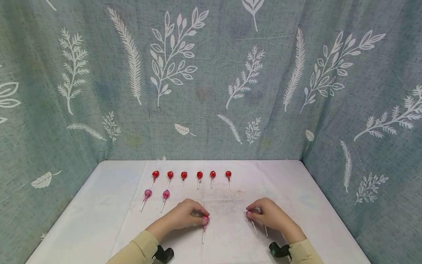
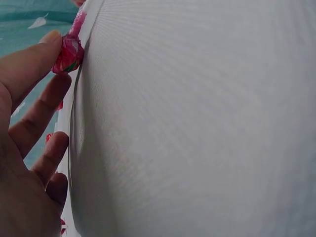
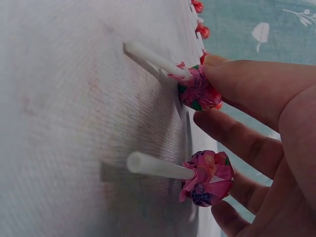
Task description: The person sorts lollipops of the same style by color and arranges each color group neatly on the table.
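My left hand pinches the head of a pink-wrapped lollipop between thumb and index finger, low over the white table. In the head view that lollipop's white stick points toward me. Off to the right, my right hand has thumb and index finger on the head of another pink lollipop. A second pink lollipop lies beside it, close to the other fingers; in the head view its head is hidden behind the hand and only its stick shows.
Several red lollipops form a row near the back of the white table. In front of its left end lie two pink lollipops, one left of the other. A green leaf-patterned curtain encloses the back and sides.
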### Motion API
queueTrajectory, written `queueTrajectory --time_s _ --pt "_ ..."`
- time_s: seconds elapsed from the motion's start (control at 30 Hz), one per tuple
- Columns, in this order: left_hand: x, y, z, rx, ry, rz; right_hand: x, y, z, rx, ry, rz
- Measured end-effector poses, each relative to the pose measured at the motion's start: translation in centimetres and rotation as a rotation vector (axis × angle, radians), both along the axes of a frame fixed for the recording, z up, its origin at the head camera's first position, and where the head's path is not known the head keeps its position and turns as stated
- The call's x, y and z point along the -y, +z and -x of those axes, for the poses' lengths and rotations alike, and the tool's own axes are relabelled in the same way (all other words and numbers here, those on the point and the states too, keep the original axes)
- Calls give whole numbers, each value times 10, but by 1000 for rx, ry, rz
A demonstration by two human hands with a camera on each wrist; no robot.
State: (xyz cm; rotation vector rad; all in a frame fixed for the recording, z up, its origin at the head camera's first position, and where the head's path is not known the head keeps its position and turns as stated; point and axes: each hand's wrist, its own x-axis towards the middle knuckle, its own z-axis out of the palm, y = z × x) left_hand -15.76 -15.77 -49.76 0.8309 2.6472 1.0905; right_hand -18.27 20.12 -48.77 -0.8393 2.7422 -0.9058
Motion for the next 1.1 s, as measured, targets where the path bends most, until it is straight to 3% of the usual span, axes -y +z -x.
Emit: queueTrajectory --time_s 0.47,0.7,1.1 --pt "-1 5 -2 11 1 -7 0 0 0 41 0 4" --pt "7 9 6 45 36 -25 1 -1 0 35 -4 1" --pt "34 23 23 9 134 4 1 -2 0 33 -8 0"
